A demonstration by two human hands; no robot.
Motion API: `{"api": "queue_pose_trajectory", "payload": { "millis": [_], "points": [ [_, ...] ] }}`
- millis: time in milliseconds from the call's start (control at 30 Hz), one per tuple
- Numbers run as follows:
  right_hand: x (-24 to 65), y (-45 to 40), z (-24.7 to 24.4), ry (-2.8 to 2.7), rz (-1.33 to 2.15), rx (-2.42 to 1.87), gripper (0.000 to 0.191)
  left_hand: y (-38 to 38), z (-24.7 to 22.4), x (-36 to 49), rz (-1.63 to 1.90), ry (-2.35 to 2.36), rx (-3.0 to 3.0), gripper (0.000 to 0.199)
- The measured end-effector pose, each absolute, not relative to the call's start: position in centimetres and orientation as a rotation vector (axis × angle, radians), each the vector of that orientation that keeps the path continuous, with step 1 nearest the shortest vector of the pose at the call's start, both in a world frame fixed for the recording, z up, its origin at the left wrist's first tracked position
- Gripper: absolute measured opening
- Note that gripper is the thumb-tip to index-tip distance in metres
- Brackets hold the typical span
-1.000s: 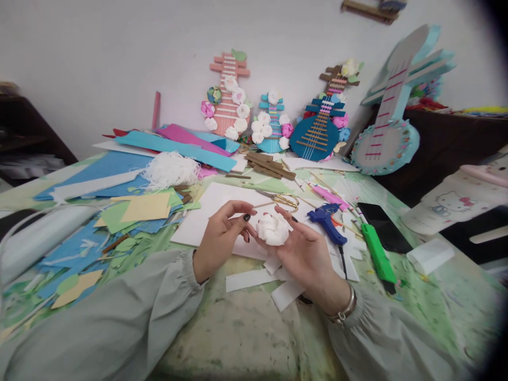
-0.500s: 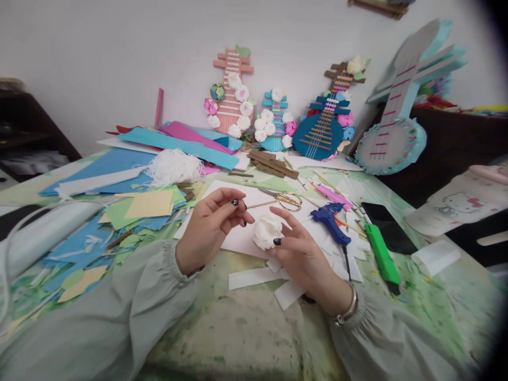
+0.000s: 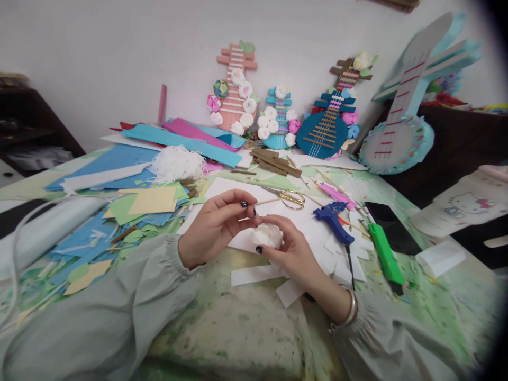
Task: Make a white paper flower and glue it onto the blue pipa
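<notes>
In the head view my right hand (image 3: 291,248) grips a white paper flower (image 3: 268,236), its fingers behind the petals and its thumb in front. My left hand (image 3: 218,225) is closed in a pinch just left of the flower, close to its upper edge. Whether anything is between those fingertips, I cannot make out. A thin wooden stick (image 3: 268,201) shows just past the left fingertips, over a white sheet (image 3: 216,190). Gold-handled scissors (image 3: 291,199) lie on that sheet. White paper strips (image 3: 254,275) rest below the flower.
A blue glue gun (image 3: 335,222), green utility knife (image 3: 386,254), black phone (image 3: 392,227) and patterned cup (image 3: 462,203) stand or lie to the right. Blue paper scraps (image 3: 83,238) and white string (image 3: 177,164) cover the left. Decorated lute-shaped crafts (image 3: 325,129) lean at the back.
My left hand has come closer to the flower. The right hand has turned the flower, which now shows more side-on, and its thumb has shifted left. The whole view has shifted slightly.
</notes>
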State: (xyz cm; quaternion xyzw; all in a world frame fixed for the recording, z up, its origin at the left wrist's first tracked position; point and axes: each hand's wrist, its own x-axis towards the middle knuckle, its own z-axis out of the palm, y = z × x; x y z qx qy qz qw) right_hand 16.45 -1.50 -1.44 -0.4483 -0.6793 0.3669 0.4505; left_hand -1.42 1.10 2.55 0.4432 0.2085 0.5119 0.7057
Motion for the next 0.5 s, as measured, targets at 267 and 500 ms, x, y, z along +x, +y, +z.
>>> {"api": "queue_pose_trajectory", "payload": {
  "millis": [267, 500],
  "points": [
    [16.30, -1.92, -1.63, -1.783, 0.847, -1.156, 0.041, 0.84, 2.66, -1.51, 1.126, 0.406, 1.020, 0.015],
    [16.43, -2.04, -1.19, -1.804, 0.674, -1.050, 0.022, 0.86, 2.29, -1.28, 1.092, 0.420, 1.056, 0.012]
  ]
}}
